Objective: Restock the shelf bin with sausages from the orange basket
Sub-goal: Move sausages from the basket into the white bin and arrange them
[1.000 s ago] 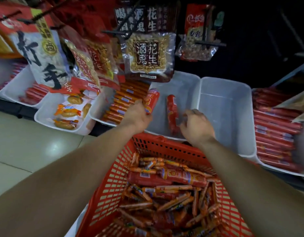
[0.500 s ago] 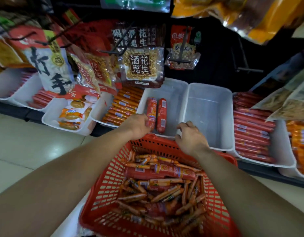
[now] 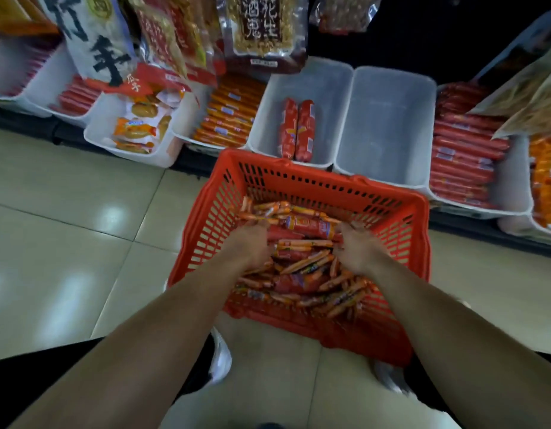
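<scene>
Sunk knuckle-deep in a heap of thin orange shiny-wrapped sausage sticks: left hand and right hand, fingers curled down and hidden among crinkly wrappers; cannot tell whether either grasps anything. Between the two hands, just by the right fingertips, a thick glossy red cylindrical sausage with a yellow label, writing too blurred to read. Around all this, an orange-red slotted plastic basket on pale glossy floor tiles. Just beyond its far rim, a translucent white rectangular plastic shelf bin with two thick red sausages lying side by side. Above, a clear hanging peanut bag printed 酒鬼花生
</scene>
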Tool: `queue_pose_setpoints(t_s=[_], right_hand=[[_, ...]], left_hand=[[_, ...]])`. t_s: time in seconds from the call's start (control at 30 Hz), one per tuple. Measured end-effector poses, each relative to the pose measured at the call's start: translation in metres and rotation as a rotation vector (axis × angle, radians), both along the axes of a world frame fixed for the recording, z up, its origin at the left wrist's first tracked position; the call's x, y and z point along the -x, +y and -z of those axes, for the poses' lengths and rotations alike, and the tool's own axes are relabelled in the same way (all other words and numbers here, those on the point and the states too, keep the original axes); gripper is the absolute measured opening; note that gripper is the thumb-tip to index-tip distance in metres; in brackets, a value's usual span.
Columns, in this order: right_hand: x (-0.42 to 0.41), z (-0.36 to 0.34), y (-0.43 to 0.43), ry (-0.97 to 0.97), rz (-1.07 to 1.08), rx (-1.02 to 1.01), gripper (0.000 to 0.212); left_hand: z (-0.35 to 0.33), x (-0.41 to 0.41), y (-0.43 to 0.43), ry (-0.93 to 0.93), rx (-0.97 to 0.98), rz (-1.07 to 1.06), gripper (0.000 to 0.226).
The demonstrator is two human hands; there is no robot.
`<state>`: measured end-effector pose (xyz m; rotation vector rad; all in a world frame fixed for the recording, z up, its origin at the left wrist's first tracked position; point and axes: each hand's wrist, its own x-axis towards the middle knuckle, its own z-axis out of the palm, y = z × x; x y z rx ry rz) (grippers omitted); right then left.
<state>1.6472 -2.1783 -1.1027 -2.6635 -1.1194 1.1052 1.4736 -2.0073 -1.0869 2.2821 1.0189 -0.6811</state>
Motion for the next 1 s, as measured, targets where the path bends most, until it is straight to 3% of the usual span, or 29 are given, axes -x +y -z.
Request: queue_pose_setpoints(t_s=[0.23,0.43,0.53,0.63,0.73,0.87,1.0], right_hand=[[-0.014,0.047,0.027,-0.064,-0.073,0.062,0.072],[-0.013,0.077,0.040,-0.055,-0.075,0.069,0.070],[-0.012,0.080,0.041,-0.095,-0.070,0.078,0.066],[-0.009,0.079,0.040,-0.100,-0.082,0.165,0.071],[-0.005,0.079,0.035,-0.032,-0.064,0.258,0.076],[-0.002,0.076,0.023,0.026,-0.058,0.236,0.075],[0.011,0.059,0.012,0.159,0.019,0.202,0.079]], left_hand=[[0.053,-0.008,0.018,0.076,-0.128,0.129,0.072],[0.087,-0.003,0.019,0.067,-0.337,0.252,0.073],[0.093,-0.005,0.020,0.119,-0.349,0.258,0.080],[0.094,0.000,0.020,0.183,-0.300,0.267,0.074],[0.096,0.011,0.010,0.211,-0.104,0.208,0.079],[0.087,0.012,0.006,0.144,0.106,-0.012,0.068],[0.054,0.015,0.012,0.089,0.182,-0.032,0.061]])
